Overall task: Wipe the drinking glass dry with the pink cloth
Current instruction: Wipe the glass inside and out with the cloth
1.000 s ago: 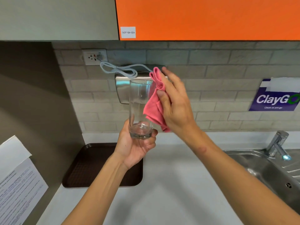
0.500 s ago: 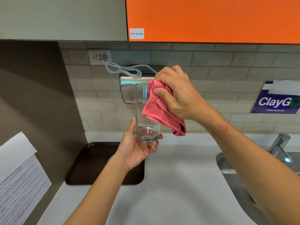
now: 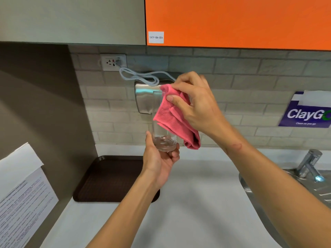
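While the left hand [image 3: 161, 163] cups the base of the drinking glass [image 3: 163, 138] from below, thumb up one side and fingers curled round the other, the glass stands upright in the air above the white counter [image 3: 197, 203], in front of a steel wall unit [image 3: 145, 99]. Right hand [image 3: 195, 104] is closed on the pink cloth [image 3: 174, 119], thumb pressing it against the glass near the rim (the rest of the cloth hangs folded down the glass's right side, nearly to the base). A dark brown tray [image 3: 107, 178] sits on the counter below-left of the glass, and a steel sink [image 3: 268, 212] with its tap [image 3: 309, 162] is off to the right.
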